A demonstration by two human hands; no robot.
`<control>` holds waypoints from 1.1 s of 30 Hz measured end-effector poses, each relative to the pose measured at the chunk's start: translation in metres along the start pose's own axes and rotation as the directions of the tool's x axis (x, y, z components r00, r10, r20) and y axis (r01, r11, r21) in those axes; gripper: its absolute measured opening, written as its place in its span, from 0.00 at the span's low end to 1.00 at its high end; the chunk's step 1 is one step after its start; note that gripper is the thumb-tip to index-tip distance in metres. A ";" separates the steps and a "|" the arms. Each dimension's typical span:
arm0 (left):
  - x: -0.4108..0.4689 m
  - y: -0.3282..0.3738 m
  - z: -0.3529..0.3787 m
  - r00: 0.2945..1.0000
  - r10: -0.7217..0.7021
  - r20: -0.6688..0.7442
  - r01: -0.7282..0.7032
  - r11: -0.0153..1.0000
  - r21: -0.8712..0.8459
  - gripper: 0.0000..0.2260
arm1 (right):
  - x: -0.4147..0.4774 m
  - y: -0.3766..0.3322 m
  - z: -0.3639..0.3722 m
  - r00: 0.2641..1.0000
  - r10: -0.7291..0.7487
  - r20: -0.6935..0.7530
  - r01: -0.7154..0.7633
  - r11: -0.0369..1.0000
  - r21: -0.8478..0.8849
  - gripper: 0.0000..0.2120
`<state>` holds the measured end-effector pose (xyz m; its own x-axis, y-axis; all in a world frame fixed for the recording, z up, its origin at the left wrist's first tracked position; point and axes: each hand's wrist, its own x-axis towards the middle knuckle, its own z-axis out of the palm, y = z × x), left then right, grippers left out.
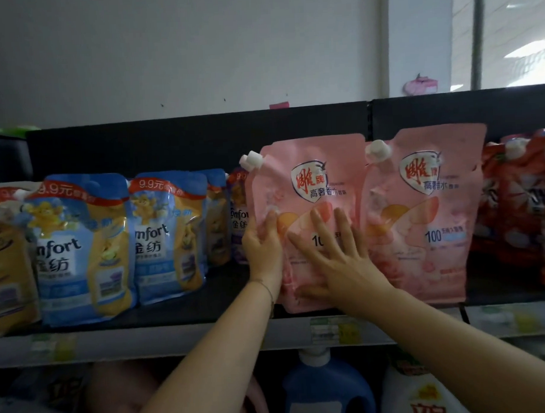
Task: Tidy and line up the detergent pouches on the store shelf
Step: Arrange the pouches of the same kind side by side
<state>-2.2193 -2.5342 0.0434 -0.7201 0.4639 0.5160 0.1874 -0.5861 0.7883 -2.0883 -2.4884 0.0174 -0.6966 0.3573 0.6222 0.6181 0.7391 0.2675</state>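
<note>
Head view: on the shelf (182,314), two blue pouches (84,250) toward the left end read "Comfort 金纺" and "9.9元" (more stand behind them, too blurred to count). The left hand (262,247) lies at the left edge of the first pink pouch (307,180), upright at the shelf's front edge. One digit is on its front, and I cannot tell whether the others curl behind. The right hand (338,259) presses flat on its front, fingers straight and spread. The second pink pouch (419,201) stands just beside it. Both read "雕牌" and "100". Red pouches (518,204) fill the right end.
</note>
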 end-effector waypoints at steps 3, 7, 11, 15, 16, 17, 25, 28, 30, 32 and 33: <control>0.007 0.002 -0.009 0.995 0.074 0.060 -0.084 0.981 0.174 0.17 | 0.005 -0.001 0.006 1.000 0.017 0.006 -0.017 0.999 -0.035 0.42; 0.000 -0.002 -0.016 0.991 0.102 0.089 -0.124 0.948 0.293 0.26 | 0.011 0.000 0.012 1.000 -0.008 -0.030 0.009 0.999 0.032 0.42; -0.025 -0.011 -0.027 0.851 0.422 0.313 -0.507 0.505 0.698 0.34 | 0.013 0.002 0.009 0.998 -0.007 0.068 0.001 0.996 0.088 0.41; -0.040 -0.020 -0.030 0.701 0.265 0.662 -0.713 0.254 0.653 0.29 | 0.001 -0.004 0.006 0.999 0.035 0.011 -0.036 0.995 0.098 0.41; -0.040 -0.022 -0.030 0.706 0.206 0.678 -0.707 0.258 0.658 0.29 | -0.004 -0.007 0.003 0.999 0.042 -0.032 -0.037 0.991 0.127 0.42; -0.041 -0.025 -0.032 0.716 0.158 0.680 -0.695 0.248 0.675 0.29 | -0.010 -0.009 0.001 0.997 0.035 -0.072 -0.023 0.987 0.157 0.44; -0.044 -0.035 -0.035 0.692 0.157 0.705 -0.721 0.108 0.684 0.28 | -0.040 0.034 -0.012 0.902 0.350 -0.252 -0.303 0.930 0.207 0.46; -0.045 -0.037 -0.035 0.699 0.174 0.694 -0.711 0.070 0.699 0.28 | -0.025 0.057 -0.028 0.823 0.515 -0.239 -0.449 0.848 0.280 0.42; -0.047 -0.039 -0.034 0.700 0.183 0.690 -0.710 0.079 0.699 0.28 | -0.011 0.069 -0.040 0.802 0.537 -0.263 -0.462 0.836 0.297 0.38; -0.047 -0.042 -0.033 0.689 0.204 0.695 -0.719 0.071 0.692 0.28 | 0.004 0.077 -0.049 0.803 0.532 -0.269 -0.462 0.841 0.282 0.35; -0.047 -0.042 -0.033 0.684 0.216 0.697 -0.721 0.061 0.690 0.28 | 0.012 0.079 -0.052 0.813 0.525 -0.250 -0.463 0.844 0.270 0.35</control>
<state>-2.2159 -2.5533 -0.0252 0.0131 0.6535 0.7568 0.9918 0.0878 -0.0930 -2.0289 -2.4559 0.0844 -0.1506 0.5363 0.8305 0.7462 0.6127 -0.2604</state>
